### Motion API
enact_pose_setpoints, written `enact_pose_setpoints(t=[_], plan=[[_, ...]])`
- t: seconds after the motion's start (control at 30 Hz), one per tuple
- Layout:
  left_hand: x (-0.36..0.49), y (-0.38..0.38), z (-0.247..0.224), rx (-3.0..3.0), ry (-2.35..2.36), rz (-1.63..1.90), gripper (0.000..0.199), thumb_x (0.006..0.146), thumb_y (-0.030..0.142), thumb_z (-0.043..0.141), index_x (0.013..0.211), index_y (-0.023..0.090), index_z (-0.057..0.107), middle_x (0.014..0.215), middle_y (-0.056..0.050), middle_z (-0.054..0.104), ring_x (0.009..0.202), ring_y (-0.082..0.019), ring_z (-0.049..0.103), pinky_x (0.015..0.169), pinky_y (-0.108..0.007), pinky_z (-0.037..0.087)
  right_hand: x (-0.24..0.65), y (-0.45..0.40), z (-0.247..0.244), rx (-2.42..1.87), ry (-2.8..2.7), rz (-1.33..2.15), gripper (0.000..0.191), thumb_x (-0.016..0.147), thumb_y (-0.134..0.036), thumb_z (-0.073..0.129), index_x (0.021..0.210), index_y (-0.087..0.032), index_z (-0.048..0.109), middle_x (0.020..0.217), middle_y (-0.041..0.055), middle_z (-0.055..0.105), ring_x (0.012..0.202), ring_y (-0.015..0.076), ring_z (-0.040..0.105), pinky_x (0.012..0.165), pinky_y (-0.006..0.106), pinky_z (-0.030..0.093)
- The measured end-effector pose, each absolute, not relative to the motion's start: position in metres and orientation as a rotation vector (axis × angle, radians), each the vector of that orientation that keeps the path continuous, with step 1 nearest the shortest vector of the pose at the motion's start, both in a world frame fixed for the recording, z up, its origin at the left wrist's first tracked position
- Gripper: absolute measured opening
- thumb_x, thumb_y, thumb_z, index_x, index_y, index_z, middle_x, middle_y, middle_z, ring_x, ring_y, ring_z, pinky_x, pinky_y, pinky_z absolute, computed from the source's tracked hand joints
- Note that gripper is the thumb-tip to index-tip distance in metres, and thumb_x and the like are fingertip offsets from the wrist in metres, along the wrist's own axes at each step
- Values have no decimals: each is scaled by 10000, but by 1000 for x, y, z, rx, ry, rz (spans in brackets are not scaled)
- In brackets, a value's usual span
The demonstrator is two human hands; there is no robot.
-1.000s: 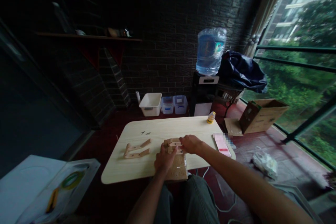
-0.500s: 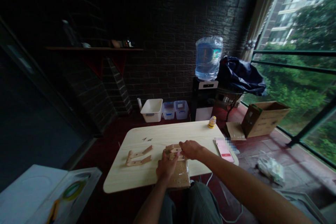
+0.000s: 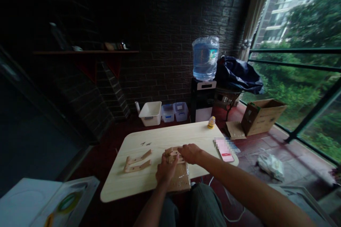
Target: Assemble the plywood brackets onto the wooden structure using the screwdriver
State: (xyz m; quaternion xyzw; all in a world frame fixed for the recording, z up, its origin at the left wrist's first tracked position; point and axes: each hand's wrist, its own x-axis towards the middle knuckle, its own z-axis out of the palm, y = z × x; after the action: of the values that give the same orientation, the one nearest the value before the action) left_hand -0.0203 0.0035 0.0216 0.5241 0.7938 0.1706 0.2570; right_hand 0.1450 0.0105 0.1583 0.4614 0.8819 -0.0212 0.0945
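Note:
A tape-covered cardboard piece [image 3: 181, 179] lies at the table's near edge, with light wooden parts [image 3: 174, 153] resting on its far end. My left hand [image 3: 164, 173] is closed on the left side of these wooden parts, its thumb pointing right across them. On their right side my right hand [image 3: 190, 153] is closed, fingers bent down and pressed against the wood. The hands partly hide how the parts meet. To the left stands a U-shaped wooden frame [image 3: 136, 167] with two slanted arms. Small dark pieces [image 3: 146, 144] lie behind it.
A yellow-based bottle [image 3: 211, 123] and a phone [image 3: 226, 151] are on the right of the pale table [image 3: 117, 184]. Beyond it are plastic bins [image 3: 151, 115] and a water dispenser [image 3: 204, 92]. An open white case [image 3: 80, 198] is low at left.
The whole view has shifted slightly, so things appear a little further left. Both hands keep their hold on the wooden parts, with little visible movement.

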Motion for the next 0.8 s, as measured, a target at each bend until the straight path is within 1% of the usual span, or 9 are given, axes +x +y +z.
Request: enact_pose_setpoints(t=[0.1,0.17,0.23,0.33,0.47,0.53,0.6,0.67,0.8], plan=[[-20,5,21,1402,2169,468,969,754,915,405,1513,313,373,1265,-138,703,1220,-392,646,1007,-526,511,146,13,155,1409,2600,-93,292,950,-290,586,1204,-158,649,1136,182,754,1034,294,742,808,394,595],[-19,5,19,1403,2170,483,978,750,909,427,1517,305,373,1261,-141,702,1228,-393,641,1017,-520,506,144,16,154,1467,2579,-105,325,960,-371,591,1181,-146,668,1125,201,751,1026,299,743,804,393,597],[-19,5,18,1400,2173,492,972,749,901,447,1517,307,377,1275,-142,696,1225,-390,644,1014,-513,508,141,19,153,1527,2545,-104,369,955,-417,598,1182,-137,677,1133,213,745,1031,297,741,807,384,598],[-20,4,18,1413,2172,509,963,749,903,444,1509,313,384,1318,-137,678,1219,-384,647,1000,-506,515,139,22,154,1540,2501,-133,400,939,-394,607,1224,-120,660,1163,217,737,1039,301,738,805,384,599],[-21,4,18,1413,2173,502,999,738,919,432,1513,290,387,1262,-153,702,1194,-388,658,992,-512,515,142,23,162,1421,2521,-195,509,873,-310,667,1337,-115,592,1173,204,742,1026,314,741,789,402,602],[-22,4,16,1421,2179,507,1003,744,920,418,1516,281,387,1242,-157,709,1188,-386,660,994,-514,513,145,23,167,1367,2533,-149,469,861,-273,686,1302,-129,622,1179,198,743,1041,315,737,811,410,596],[-22,5,14,1436,2183,512,996,757,911,408,1526,280,376,1245,-158,708,1179,-386,662,983,-517,517,148,23,170,1333,2547,-99,362,884,-258,674,1226,-142,669,1182,190,743,1057,312,733,832,410,589],[-22,5,11,1439,2193,512,979,767,893,423,1532,284,369,1258,-160,703,1165,-386,665,961,-514,525,149,22,169,1326,2576,-95,292,924,-265,638,1190,-152,684,1174,181,747,1054,303,734,829,404,587],[-21,6,9,1440,2207,520,972,773,887,430,1531,282,365,1277,-157,693,1176,-383,655,966,-502,518,151,20,159,1354,2629,-134,269,980,-292,568,1195,-162,665,1155,171,751,1050,289,734,837,390,581]])
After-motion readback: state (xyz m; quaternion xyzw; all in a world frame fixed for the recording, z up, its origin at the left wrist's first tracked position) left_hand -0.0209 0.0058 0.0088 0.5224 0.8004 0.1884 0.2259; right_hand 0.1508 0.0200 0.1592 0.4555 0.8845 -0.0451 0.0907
